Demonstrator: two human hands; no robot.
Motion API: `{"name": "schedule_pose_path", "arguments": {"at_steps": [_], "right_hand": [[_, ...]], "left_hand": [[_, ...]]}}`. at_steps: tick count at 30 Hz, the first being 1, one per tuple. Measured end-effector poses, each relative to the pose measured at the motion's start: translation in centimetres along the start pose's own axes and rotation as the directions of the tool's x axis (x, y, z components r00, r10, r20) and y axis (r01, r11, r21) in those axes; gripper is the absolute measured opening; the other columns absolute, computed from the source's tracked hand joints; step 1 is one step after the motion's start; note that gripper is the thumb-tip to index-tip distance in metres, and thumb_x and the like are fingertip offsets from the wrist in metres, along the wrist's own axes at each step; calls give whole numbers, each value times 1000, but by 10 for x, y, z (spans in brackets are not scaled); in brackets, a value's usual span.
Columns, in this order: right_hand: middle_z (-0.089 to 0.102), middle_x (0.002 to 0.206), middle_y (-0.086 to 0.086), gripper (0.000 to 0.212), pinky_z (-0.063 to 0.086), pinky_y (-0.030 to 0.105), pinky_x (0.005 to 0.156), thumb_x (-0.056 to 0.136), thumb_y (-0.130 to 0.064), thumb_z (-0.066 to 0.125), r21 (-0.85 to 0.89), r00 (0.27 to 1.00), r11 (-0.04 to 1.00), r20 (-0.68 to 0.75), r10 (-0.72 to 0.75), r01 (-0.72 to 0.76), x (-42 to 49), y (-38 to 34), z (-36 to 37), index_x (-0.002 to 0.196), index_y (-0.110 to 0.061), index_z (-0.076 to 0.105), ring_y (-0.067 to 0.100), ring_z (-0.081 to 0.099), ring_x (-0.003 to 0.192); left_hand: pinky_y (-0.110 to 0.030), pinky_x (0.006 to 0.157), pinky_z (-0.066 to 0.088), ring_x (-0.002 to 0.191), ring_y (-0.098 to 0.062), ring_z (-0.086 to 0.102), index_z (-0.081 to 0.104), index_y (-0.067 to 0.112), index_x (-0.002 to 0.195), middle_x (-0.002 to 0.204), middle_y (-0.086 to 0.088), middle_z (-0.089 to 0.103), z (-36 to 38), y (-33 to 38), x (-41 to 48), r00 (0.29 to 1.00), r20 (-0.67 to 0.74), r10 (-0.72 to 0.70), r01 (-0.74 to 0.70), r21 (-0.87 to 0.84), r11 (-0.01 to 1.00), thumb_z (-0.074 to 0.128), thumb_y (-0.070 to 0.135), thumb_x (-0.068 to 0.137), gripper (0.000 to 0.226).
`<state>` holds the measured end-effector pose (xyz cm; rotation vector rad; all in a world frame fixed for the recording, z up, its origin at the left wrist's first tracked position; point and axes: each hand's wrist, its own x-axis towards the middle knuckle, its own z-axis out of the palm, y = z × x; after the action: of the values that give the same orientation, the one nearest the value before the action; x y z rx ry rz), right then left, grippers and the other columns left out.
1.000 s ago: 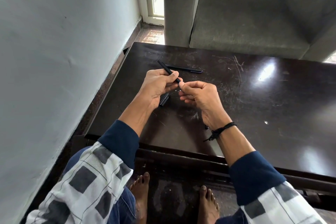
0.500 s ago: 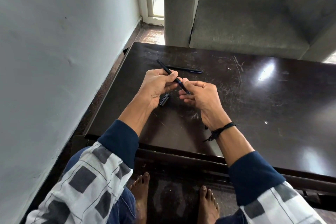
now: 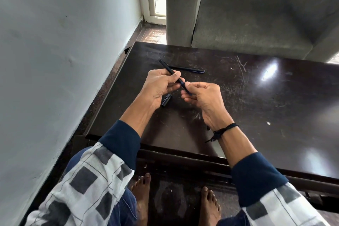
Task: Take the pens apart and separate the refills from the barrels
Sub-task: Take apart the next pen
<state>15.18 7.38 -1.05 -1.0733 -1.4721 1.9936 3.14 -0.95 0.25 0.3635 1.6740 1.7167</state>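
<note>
Fingers [image 3: 175, 75] pinch barrel [image 3: 166, 65] and refill [image 3: 184, 86] at frame centre
Left hand [image 3: 159, 87] grips barrel, right hand [image 3: 204, 97] the half-out refill; next, a straight pull clear, then the pen [image 3: 187, 69] lying above

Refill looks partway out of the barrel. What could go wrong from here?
1. The right hand pinches the thin refill at the fingertips while the left hand holds the barrel. An off-axis pull could bend the refill, or it could slip.
2. The short black pen piece lies loose on the table beside the left hand and could get knocked away.
</note>
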Motion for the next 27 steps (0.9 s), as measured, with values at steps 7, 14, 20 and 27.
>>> {"name": "schedule_pose_path", "arguments": {"at_steps": [7,14,20,27], "right_hand": [[75,84,7,22,60,26,67,84,-12,83,10,999,999,15,-37,37,-1,-1,-1,102,-4,71,17,71,72],[75,81,8,15,60,24,67,86,-4,79,-11,999,999,15,-52,52,-1,0,-1,98,-4,72,17,71,72],[75,82,9,24,59,25,63,89,-20,79,29,1000,1000,3,-11,11,1,2,1,102,-1,72,17,71,68],[73,75,4,22,58,23,66,80,-1,82,-49,996,995,-14,-86,85,2,2,-2,100,2,71,15,69,69]], "left_hand": [[-31,82,62,81,-21,75,71,-4,101,90,-16,76,-1,0,0,1000,-3,1,-1,-3,1000,68,6,93,13],[-31,81,62,80,-20,75,72,-2,98,87,-15,77,-1,-1,1,1000,-1,-3,3,-5,1000,68,6,93,10],[-31,80,63,81,-20,75,72,-3,99,89,-15,76,-1,0,-1,1000,-5,1,-1,-6,1000,69,5,93,11],[-28,77,62,82,-21,76,71,-3,100,90,-17,77,-1,0,1,1000,-7,-13,13,-13,1000,68,6,94,12]]}}
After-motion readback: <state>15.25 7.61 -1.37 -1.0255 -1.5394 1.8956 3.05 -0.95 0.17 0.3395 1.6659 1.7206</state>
